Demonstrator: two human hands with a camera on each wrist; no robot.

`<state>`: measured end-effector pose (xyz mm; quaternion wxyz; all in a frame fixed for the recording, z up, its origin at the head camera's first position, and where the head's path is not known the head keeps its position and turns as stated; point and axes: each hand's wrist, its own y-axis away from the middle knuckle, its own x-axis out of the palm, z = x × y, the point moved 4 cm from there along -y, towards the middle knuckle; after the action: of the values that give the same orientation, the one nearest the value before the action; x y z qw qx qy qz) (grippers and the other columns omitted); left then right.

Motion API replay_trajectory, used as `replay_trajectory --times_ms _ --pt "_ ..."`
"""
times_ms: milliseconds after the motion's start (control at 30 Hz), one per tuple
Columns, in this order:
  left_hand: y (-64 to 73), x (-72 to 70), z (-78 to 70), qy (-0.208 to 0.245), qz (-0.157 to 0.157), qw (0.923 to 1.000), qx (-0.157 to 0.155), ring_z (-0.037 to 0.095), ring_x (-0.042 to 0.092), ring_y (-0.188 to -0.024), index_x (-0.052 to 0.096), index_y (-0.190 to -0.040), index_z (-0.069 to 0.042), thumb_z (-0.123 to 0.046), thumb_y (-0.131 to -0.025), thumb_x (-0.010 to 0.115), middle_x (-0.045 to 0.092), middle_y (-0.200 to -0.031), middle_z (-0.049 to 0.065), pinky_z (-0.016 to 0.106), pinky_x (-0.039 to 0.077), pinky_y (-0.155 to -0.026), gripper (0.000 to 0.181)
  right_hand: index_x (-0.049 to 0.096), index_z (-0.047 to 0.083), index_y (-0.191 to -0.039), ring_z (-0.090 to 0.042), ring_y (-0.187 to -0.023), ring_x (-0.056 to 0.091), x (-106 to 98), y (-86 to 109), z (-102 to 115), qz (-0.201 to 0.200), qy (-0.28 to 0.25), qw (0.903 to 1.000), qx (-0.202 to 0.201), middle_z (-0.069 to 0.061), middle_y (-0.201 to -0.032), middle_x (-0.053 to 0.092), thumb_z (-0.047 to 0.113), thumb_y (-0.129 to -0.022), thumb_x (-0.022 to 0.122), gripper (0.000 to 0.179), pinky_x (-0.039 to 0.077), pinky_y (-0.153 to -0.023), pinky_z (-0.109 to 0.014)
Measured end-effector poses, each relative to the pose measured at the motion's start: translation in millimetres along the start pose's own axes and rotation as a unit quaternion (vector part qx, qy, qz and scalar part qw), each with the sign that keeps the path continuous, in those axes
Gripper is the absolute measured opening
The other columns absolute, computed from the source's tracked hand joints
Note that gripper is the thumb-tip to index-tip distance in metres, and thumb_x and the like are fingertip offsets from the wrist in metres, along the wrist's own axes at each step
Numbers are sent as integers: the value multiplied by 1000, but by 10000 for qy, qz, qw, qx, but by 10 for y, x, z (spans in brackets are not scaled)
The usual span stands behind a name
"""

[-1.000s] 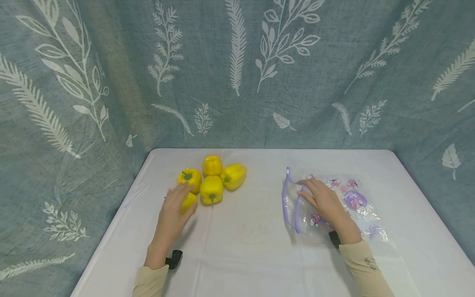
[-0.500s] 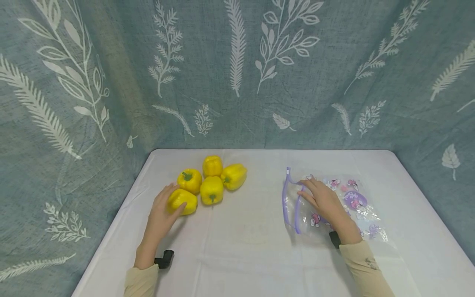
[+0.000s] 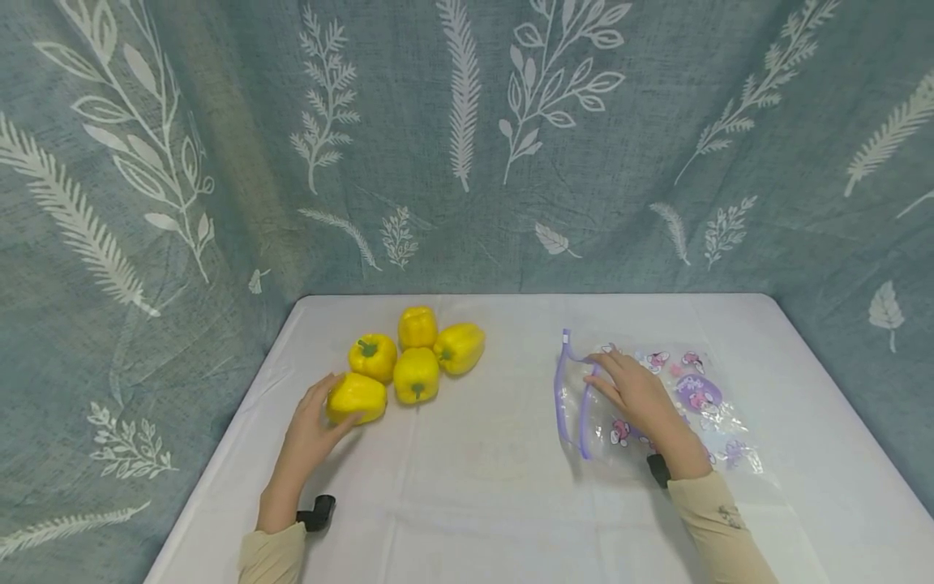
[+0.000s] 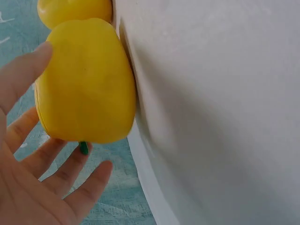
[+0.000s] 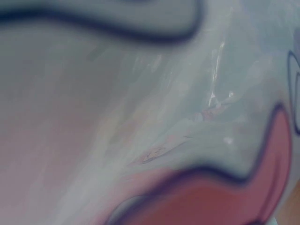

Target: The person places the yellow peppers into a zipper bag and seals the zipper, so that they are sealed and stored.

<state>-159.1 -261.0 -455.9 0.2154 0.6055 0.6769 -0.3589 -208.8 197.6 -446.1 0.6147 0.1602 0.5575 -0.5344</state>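
My left hand (image 3: pixel 310 430) is at the nearest yellow bell pepper (image 3: pixel 357 397) on the left of the white table. In the left wrist view the thumb (image 4: pixel 26 70) overlaps one side of this pepper (image 4: pixel 86 84), and the other fingers spread loosely past its stem end. Several more yellow bell peppers (image 3: pixel 417 375) sit close together beyond it. On the right, my right hand (image 3: pixel 638 393) holds the purple edge of a clear printed zip bag (image 3: pixel 698 393), whose mouth gapes toward the left. The right wrist view is filled by the bag's blurred film (image 5: pixel 154 117).
A white cloth covers the table (image 3: pixel 481 487), with bare cloth between the peppers and the bag. A blue-green leaf-patterned curtain (image 3: pixel 467 219) hangs behind the table and along both sides. Black wrist cameras (image 3: pixel 317 513) are worn on both arms.
My left hand has drawn back to the left and toward the body, uncovering the nearest pepper, which lies among the others. The right hand and the bag have stayed put.
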Motion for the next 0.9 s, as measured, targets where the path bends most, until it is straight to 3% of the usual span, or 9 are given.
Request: replay_trajectory --times_ms 400,767,900 --pt "-16 -4 77 160 -61 9998 -127 35 44 -110 41 -131 -2 -8 -79 73 38 -133 22 50 46 -89 61 54 12 -123 -41 -118 49 5 -14 9 16 11 10000 -1 -18 -122 58 33 -92 55 37 46 -89 -56" --pt "-58 -56 85 92 45 9996 -251 31 47 -106 38 -136 -3 -8 -76 75 40 -131 20 49 45 -92 71 54 11 -123 -41 -118 49 1 -30 32 -27 9 10000 7 -18 -121 59 32 -92 55 38 46 -89 -56" --pt "-52 -98 61 123 3 9998 -137 32 46 -107 42 -134 -2 -8 -75 76 42 -129 19 50 44 -93 68 55 10 -122 -41 -117 50 -28 -42 44 -50 6 10000 -12 -18 -120 59 31 -91 57 37 47 -89 -55"
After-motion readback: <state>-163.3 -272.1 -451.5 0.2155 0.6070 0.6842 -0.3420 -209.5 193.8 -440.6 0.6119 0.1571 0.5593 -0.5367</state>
